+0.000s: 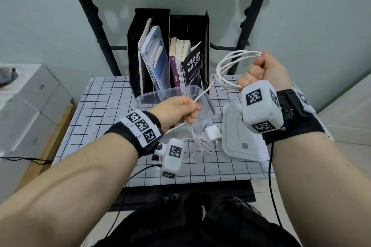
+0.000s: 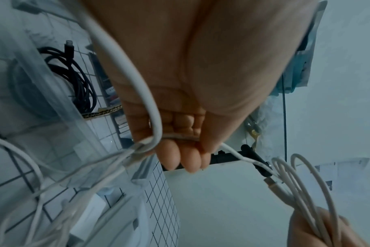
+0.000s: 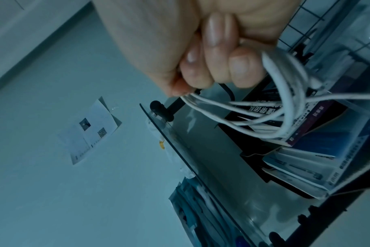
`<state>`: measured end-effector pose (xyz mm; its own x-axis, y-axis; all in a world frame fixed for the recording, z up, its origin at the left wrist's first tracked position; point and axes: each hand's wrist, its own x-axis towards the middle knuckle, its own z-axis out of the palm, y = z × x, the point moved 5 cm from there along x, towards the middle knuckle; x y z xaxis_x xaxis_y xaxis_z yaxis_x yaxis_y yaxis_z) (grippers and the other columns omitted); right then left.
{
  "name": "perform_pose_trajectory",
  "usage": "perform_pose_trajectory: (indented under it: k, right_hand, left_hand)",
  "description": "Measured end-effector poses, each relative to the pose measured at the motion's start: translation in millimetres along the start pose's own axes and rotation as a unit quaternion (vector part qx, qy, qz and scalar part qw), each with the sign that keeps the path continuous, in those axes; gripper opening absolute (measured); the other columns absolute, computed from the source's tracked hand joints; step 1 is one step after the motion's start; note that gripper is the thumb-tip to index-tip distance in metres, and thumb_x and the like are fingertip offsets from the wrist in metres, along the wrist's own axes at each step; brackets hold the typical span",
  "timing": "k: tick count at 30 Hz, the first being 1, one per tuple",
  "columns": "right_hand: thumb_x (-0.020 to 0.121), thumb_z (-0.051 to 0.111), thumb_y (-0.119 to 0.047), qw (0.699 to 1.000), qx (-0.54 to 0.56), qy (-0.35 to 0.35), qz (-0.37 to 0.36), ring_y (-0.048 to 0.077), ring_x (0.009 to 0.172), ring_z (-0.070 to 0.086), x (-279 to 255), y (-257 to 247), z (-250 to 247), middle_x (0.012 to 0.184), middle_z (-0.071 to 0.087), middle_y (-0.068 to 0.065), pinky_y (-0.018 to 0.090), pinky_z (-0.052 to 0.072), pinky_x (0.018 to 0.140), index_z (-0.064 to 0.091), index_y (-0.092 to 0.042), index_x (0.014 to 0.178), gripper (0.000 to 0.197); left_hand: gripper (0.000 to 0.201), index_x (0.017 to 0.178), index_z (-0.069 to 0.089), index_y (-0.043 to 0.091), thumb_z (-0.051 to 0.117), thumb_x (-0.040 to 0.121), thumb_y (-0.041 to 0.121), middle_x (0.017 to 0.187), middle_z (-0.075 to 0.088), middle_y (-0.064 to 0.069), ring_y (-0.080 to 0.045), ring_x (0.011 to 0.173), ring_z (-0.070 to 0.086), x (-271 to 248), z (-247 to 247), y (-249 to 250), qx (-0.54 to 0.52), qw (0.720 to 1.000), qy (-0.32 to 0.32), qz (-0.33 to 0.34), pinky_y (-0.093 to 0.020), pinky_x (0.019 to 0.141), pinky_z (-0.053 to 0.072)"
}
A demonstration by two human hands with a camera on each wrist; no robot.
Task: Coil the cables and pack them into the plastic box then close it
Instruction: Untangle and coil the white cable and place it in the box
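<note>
Your right hand [image 1: 263,72]: fist closed round white cable [image 1: 226,68] loops, raised right of the box [image 1: 180,94] | your left hand [image 1: 176,110]: pinches the cable's trailing run above the box | lid [image 1: 232,138]: flat on table [image 1: 104,98] | black cable [image 2: 74,75]: beside the box

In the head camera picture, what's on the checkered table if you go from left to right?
Left hand pinching the white cable → clear plastic box → white charger plug → white lid → right hand gripping the coil.
</note>
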<state>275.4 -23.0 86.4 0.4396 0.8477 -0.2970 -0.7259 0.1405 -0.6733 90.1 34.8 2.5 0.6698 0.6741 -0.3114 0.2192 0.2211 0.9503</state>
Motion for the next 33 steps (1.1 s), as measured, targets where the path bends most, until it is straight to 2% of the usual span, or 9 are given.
perform_pose_trajectory:
  k: [6, 9, 13, 17, 20, 23, 26, 29, 33]
  right_hand:
    - [0.100, 0.035, -0.044, 0.999, 0.045, 0.010, -0.026, 0.014, 0.038, 0.017, -7, -5, -2, 0.045, 0.024, -0.004, 0.022, 0.022, 0.051, 0.043, -0.017, 0.062, 0.047]
    - [0.096, 0.032, -0.029, 0.997, 0.066, -0.016, -0.025, 0.015, 0.041, 0.021, -10, -2, 5, 0.053, 0.025, -0.001, 0.023, 0.031, 0.052, 0.044, -0.014, 0.066, 0.036]
    - [0.095, 0.041, -0.013, 0.997, 0.001, -0.014, -0.081, 0.015, 0.041, 0.024, -6, 8, 13, 0.054, 0.026, 0.001, 0.025, 0.037, 0.050, 0.048, -0.010, 0.074, 0.023]
    - [0.102, 0.039, -0.013, 0.983, -0.126, -0.055, -0.120, 0.013, 0.041, 0.029, -4, 20, 16, 0.048, 0.034, -0.003, 0.028, 0.039, 0.055, 0.053, -0.009, 0.081, 0.026]
    - [0.103, 0.038, -0.018, 0.956, -0.247, -0.084, -0.132, 0.012, 0.047, 0.036, -7, 31, 14, 0.053, 0.040, -0.005, 0.030, 0.037, 0.063, 0.058, -0.011, 0.091, 0.024]
    - [0.100, 0.043, -0.020, 0.924, -0.340, -0.106, -0.136, 0.012, 0.052, 0.042, -12, 39, 18, 0.058, 0.044, -0.005, 0.027, 0.039, 0.063, 0.061, -0.017, 0.094, 0.020]
    - [0.099, 0.045, -0.022, 0.869, -0.454, -0.118, -0.157, 0.014, 0.059, 0.050, -21, 41, 26, 0.060, 0.049, -0.006, 0.025, 0.043, 0.061, 0.063, -0.021, 0.092, 0.019]
    - [0.094, 0.050, -0.031, 0.815, -0.539, -0.118, -0.175, 0.018, 0.065, 0.053, -21, 42, 29, 0.060, 0.054, -0.008, 0.039, 0.047, 0.068, 0.064, -0.011, 0.089, 0.024]
    - [0.097, 0.047, -0.030, 0.762, -0.610, -0.138, -0.167, 0.029, 0.076, 0.061, -22, 49, 30, 0.077, 0.063, 0.003, 0.046, 0.052, 0.077, 0.060, -0.023, 0.079, 0.024]
  left_hand:
    - [0.014, 0.091, 0.058, 0.010, 0.048, 0.094, 0.000, 0.072, 0.067, -0.005, -0.014, 0.062, 0.060, -4, 2, 2, 0.030, 1.000, 0.005, -0.001, -0.029, 0.074, 0.049]
    - [0.014, 0.087, 0.061, 0.011, 0.052, 0.092, 0.001, 0.068, 0.068, -0.002, -0.012, 0.058, 0.058, -7, 5, 9, 0.046, 0.999, -0.001, 0.011, -0.029, 0.070, 0.045]
    - [0.010, 0.090, 0.064, 0.007, 0.056, 0.091, 0.002, 0.070, 0.064, -0.004, -0.006, 0.052, 0.055, -12, 11, 24, 0.086, 0.996, -0.007, 0.031, -0.015, 0.056, 0.048]
    - [0.010, 0.092, 0.067, 0.006, 0.058, 0.090, 0.004, 0.070, 0.061, -0.003, -0.008, 0.054, 0.051, -18, 13, 43, 0.121, 0.990, 0.021, 0.069, -0.019, 0.056, 0.046]
    - [0.013, 0.093, 0.068, 0.006, 0.059, 0.087, -0.002, 0.070, 0.060, -0.003, -0.009, 0.057, 0.051, -22, 19, 55, 0.132, 0.988, 0.003, 0.080, -0.020, 0.059, 0.047]
    - [0.017, 0.102, 0.065, -0.002, 0.059, 0.087, -0.005, 0.069, 0.059, -0.001, -0.008, 0.057, 0.052, -24, 27, 60, 0.145, 0.986, -0.021, 0.074, -0.018, 0.058, 0.047]
    - [0.013, 0.098, 0.064, -0.005, 0.057, 0.087, -0.007, 0.074, 0.059, -0.013, -0.016, 0.062, 0.054, -24, 29, 58, 0.133, 0.987, -0.019, 0.083, -0.023, 0.062, 0.052]
    - [0.012, 0.089, 0.065, -0.001, 0.057, 0.087, -0.010, 0.073, 0.060, -0.019, -0.021, 0.062, 0.057, -25, 25, 57, 0.090, 0.992, 0.011, 0.084, -0.026, 0.064, 0.056]
    - [0.003, 0.087, 0.059, -0.010, 0.059, 0.084, -0.012, 0.068, 0.061, -0.018, -0.020, 0.057, 0.059, -25, 26, 63, 0.065, 0.993, 0.031, 0.095, -0.027, 0.061, 0.056]
